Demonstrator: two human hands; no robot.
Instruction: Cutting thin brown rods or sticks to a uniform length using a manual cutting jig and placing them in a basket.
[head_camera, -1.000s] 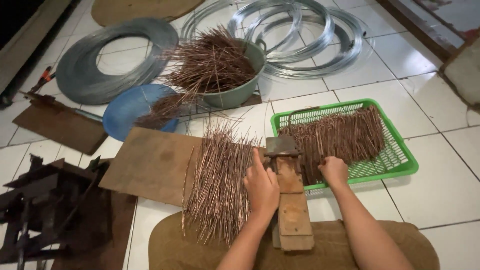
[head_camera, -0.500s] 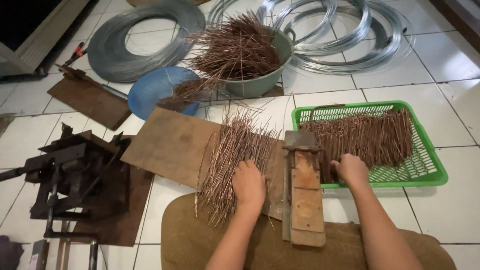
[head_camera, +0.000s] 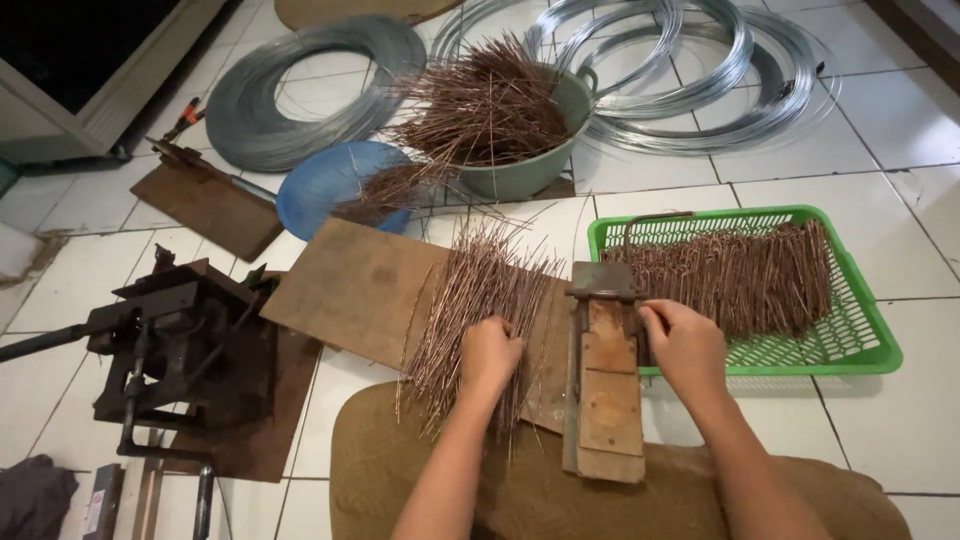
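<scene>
While the left hand (head_camera: 490, 352) rests curled on the loose pile of straight copper wires (head_camera: 478, 300) spread over the cardboard sheet (head_camera: 350, 290), the right hand (head_camera: 685, 345) closes against the wooden bending jig (head_camera: 603, 370) beside the green basket (head_camera: 860, 345) of bent pieces, so feeding looks next, calling for one wire to be separated cleanly.

The left hand (head_camera: 488, 357) covers the wires (head_camera: 470, 300) under it. The frame's far edge cuts the wire coils (head_camera: 690, 70); a dark cloth (head_camera: 35, 497) leaves at the near-left corner.
</scene>
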